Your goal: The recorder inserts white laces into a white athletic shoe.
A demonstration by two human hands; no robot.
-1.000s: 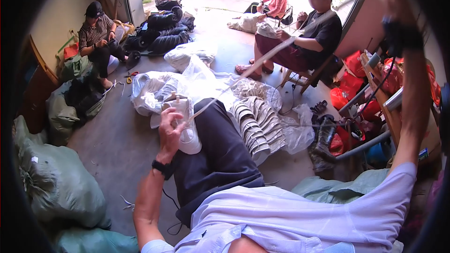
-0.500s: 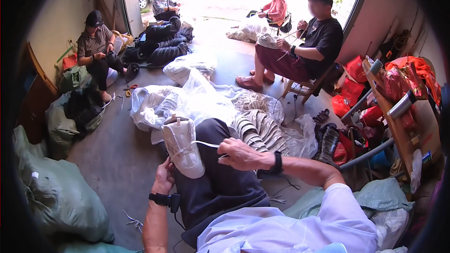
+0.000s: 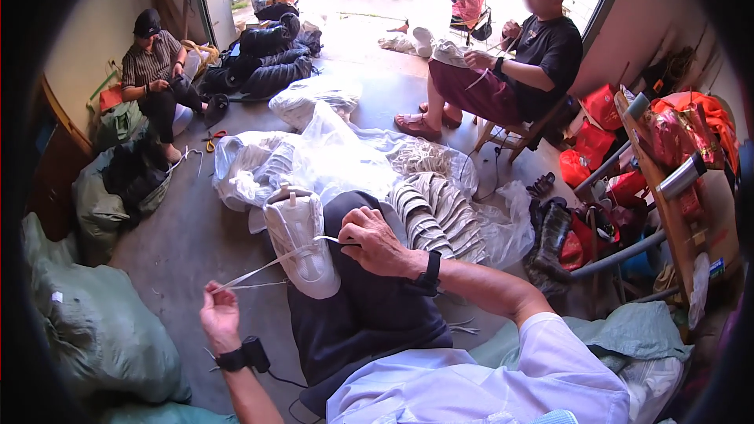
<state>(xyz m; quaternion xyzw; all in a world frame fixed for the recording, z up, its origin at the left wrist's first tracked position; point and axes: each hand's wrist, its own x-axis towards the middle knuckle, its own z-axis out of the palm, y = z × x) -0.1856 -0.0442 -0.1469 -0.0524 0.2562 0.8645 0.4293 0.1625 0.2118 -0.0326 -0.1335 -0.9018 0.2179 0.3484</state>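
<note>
Shoe (image 3: 298, 228) is being steadied against the dark trousers (image 3: 334, 330), toe toward the body, while a lace (image 3: 263, 269) is being stretched across its front. By the left hand (image 3: 220, 318), out to the left of the shoe, lace is being pinched between fingertips; by the right hand (image 3: 377, 243), just right of the shoe, another stretch is being clamped. Lacing, probably a pull-through, appears to be in hand; the next move seems to be calling for each grip to be held firm and the strands to be evened. One shoe is being handled; two strands are being spread near the left hand. Beyond, more shoes (image 3: 436, 212) are being nested in rows, overlapping too closely to be counted. One pair of scissors (image 3: 216, 140) is lying on the floor (image 3: 169, 263). Four co-workers (image 3: 546, 43) are sitting farther off.
</note>
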